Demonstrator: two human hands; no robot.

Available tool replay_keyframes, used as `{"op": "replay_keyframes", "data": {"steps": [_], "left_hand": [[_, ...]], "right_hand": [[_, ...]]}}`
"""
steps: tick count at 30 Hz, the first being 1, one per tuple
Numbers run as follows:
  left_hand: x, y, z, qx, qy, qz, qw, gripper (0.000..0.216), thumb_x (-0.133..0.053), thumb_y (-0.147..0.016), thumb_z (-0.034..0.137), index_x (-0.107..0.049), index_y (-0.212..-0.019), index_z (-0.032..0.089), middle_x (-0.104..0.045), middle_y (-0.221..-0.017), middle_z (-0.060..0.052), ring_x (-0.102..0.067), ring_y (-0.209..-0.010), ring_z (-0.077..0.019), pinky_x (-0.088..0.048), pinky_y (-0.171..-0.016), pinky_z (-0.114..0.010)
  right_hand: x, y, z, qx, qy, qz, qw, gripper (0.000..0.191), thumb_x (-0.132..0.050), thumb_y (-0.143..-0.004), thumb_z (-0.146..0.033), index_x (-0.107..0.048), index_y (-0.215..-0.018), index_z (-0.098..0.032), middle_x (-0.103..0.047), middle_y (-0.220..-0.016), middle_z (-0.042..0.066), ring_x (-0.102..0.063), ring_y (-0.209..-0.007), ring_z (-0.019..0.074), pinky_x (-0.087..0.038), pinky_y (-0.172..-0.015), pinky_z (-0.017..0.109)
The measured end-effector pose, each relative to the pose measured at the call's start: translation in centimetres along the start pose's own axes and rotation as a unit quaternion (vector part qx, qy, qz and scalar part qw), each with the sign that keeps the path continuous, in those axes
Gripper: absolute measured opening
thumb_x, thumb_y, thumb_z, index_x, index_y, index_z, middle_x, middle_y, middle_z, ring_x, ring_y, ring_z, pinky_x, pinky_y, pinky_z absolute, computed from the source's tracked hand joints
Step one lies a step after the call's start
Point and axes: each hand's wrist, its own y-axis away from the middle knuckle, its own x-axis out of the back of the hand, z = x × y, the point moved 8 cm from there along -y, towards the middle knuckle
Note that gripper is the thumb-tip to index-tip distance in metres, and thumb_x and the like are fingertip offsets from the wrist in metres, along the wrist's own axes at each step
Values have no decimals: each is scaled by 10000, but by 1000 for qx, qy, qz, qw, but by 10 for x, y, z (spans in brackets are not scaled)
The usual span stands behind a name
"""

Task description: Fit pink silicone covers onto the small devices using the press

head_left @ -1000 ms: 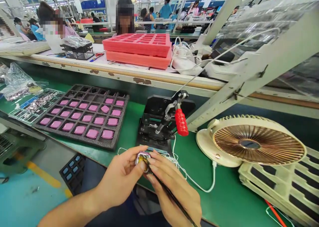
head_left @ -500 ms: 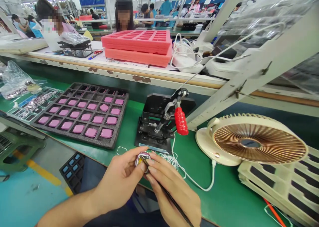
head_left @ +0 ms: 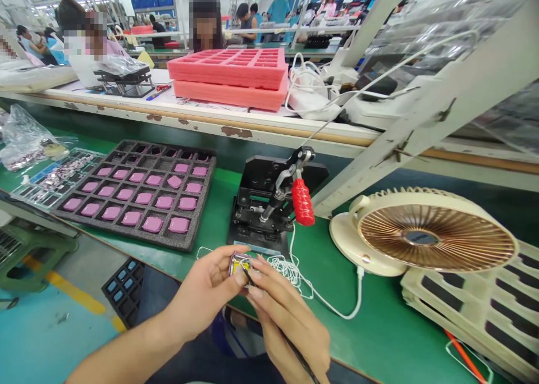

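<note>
Between both hands: small part.

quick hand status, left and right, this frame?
Left hand: closed on a small square part with a yellow face.
Right hand: closed on thin black tweezers, tip at the part.

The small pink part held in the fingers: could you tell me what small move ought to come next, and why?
Probably ease the tweezers tip a little further into the yellow piece inside the small pink part: the left hand pinches the part over the bench edge, and the right hand has the tip already at it.
</note>
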Motion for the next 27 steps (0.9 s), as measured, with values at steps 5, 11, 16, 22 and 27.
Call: {"op": "replay_keyframes", "data": {"steps": [5, 11, 16, 22, 27], "left_hand": [[-2, -2, -8, 52, 119, -28, 991, 349, -807, -958, 336, -775, -1264, 170, -795, -1227, -155, -767, -990, -228, -619, -873, -346], [24, -11, -26, 59, 82, 45, 994, 422, -840, -922, 251, -726, -1314, 145, -780, -1276, -191, -784, -949, -250, -624, -802, -331], [37, -10, -44, 92, 49, 53, 993, 423, -852, -912, 275, -744, -1298, 139, -762, -1328, -193, -775, -969, -250, -628, -792, -325], [37, -6, -47, 105, 54, 50, 992, 373, -822, -932, 279, -777, -1268, 124, -753, -1358, -204, -781, -1013, -285, -645, -823, -353], [36, 1, -58, 143, 92, 56, 984, 449, -771, -970, 363, -750, -1343, 113, -715, -1442, -220, -758, -1203, -364, -655, -983, -413]], "right_hand": [[11, 21, 8, -35, -12, 82, 996, 441, -661, -932, 58, -751, -1251, -232, -770, -1278, 96, -720, -1270, 353, -668, -1014, 586], [54, 49, 24, -120, 48, 234, 964, 352, -721, -943, -15, -798, -1187, -257, -784, -1254, 76, -780, -1138, 315, -672, -994, 554], [61, 45, 65, -252, 138, 55, 956, 134, -748, -1006, -222, -840, -1088, -275, -820, -1124, 43, -803, -1009, 239, -666, -950, 372], [72, 30, 87, -323, 147, -25, 935, 162, -715, -1033, -392, -818, -1010, -270, -813, -1033, 26, -772, -929, 219, -608, -866, 329], [74, 13, 78, -337, 173, -36, 925, 254, -622, -1074, -416, -787, -987, -243, -805, -977, 37, -759, -912, 221, -574, -855, 318]]}}
